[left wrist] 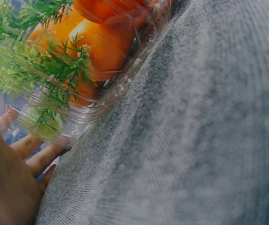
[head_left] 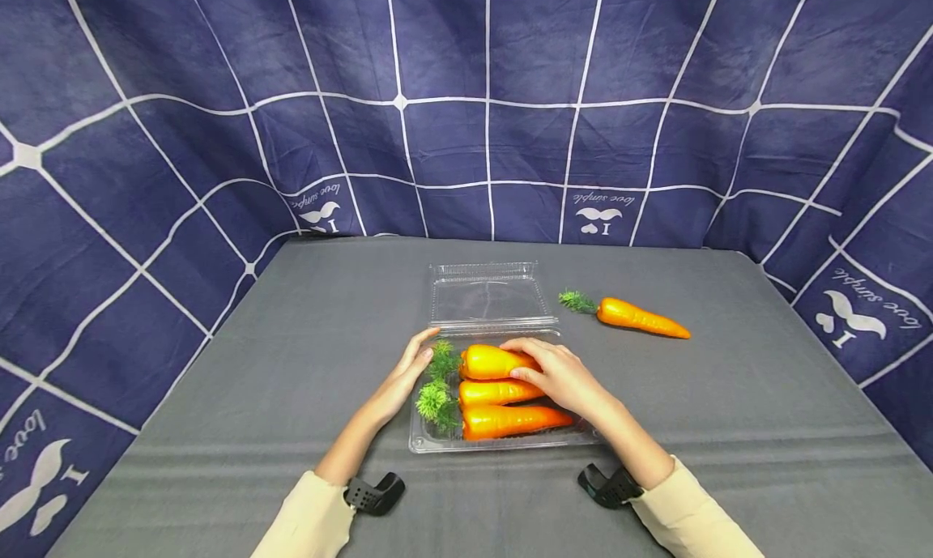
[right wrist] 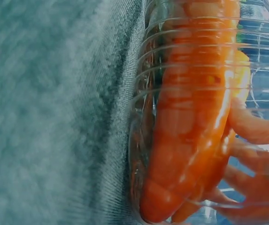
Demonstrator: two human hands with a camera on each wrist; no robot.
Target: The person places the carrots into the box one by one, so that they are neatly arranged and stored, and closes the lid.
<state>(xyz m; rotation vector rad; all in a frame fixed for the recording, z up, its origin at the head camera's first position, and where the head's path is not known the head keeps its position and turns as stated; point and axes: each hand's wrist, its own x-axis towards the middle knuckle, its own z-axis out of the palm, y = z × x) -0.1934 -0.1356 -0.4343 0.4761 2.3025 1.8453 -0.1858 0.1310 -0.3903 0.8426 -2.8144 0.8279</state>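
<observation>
Table edges: in my head view, the grey cloth-covered table (head_left: 277, 380) reaches back to a dark blue curtain with white grid lines (head_left: 437, 145).
Room: I see wide grey cloth at both sides; between the lid and the far edge, only a narrow strip.
Container: one, of clear ribbed plastic (head_left: 466, 446), its clear lid (head_left: 484, 299) lying opened behind it.
Carrots: I count four, orange with green leafy tops; three lie inside, side by side, the farthest more yellow (head_left: 481, 362); one loose carrot (head_left: 641, 318) lies right of the lid, apart from it.
Left hand (head_left: 397, 384): fingers rather straight, slightly spread, against the container's left end.
Right hand (head_left: 561, 372): thumb and fingers grip the farthest carrot, inside the container.
</observation>
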